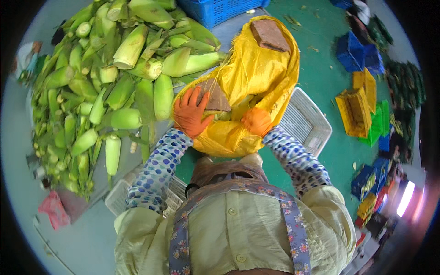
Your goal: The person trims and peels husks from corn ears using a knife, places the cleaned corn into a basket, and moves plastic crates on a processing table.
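A yellow woven plastic sack lies before me, its mouth pulled wide. My left hand, in an orange glove, rests with spread fingers on the sack's left rim. Its fingertips reach a flat brown block that looks like a brick. My right hand, gloved alike, is closed on a fold of the sack at the near right. Between the hands, some green husk shows inside the sack. A second brown block lies on the sack's far end.
Unhusked corn ears form a large heap at left on a grey table. A blue crate stands behind. White baskets sit right and lower left. Coloured crates line the green floor. A person is at far left.
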Tool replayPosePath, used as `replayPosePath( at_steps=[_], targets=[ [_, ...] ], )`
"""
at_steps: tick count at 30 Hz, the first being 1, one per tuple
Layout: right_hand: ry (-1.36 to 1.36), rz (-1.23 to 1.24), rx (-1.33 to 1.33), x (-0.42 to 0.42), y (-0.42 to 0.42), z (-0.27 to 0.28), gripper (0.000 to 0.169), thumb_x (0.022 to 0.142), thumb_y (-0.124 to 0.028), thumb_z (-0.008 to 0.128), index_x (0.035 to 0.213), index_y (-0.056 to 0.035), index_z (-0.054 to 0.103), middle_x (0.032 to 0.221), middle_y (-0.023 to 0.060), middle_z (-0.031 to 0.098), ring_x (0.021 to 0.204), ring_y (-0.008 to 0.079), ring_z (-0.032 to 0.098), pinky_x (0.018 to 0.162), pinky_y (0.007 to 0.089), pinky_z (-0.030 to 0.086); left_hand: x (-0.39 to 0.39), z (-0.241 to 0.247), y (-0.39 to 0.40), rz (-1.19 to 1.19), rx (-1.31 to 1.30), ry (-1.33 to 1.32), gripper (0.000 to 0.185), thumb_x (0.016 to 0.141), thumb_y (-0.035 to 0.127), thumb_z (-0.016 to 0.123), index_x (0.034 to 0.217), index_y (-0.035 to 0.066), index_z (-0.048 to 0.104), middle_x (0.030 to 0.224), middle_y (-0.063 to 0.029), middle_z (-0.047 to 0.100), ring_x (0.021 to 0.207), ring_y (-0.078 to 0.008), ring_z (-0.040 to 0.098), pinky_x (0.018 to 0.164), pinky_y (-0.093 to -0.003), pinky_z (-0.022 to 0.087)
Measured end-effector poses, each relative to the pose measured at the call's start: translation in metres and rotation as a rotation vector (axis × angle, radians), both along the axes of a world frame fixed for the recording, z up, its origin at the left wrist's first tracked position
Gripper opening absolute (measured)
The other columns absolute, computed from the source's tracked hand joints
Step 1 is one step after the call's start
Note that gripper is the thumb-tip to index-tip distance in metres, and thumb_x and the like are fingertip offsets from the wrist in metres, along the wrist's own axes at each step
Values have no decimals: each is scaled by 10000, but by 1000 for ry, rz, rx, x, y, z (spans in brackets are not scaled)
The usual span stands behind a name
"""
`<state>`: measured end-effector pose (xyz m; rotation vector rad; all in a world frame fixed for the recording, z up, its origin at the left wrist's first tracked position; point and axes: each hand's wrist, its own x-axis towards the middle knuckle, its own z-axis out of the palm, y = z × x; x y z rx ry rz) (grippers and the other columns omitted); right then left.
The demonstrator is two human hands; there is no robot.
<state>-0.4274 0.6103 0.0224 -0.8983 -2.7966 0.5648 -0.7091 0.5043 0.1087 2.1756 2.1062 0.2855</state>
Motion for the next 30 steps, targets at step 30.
replayPosePath(
  at_steps=[30],
  targets=[
    [-375, 25, -224, 82, -175, 116, 419, 927, -432, 502, 1017, -100, 742, 902, 156, 733, 851, 380, 685, 807, 484, 502, 59, 41, -128, -376, -845, 68, 605, 938, 536, 542, 1236, 21, 646, 1122, -207, 669, 1063, -372, 615, 1027, -528, 405]
  ],
)
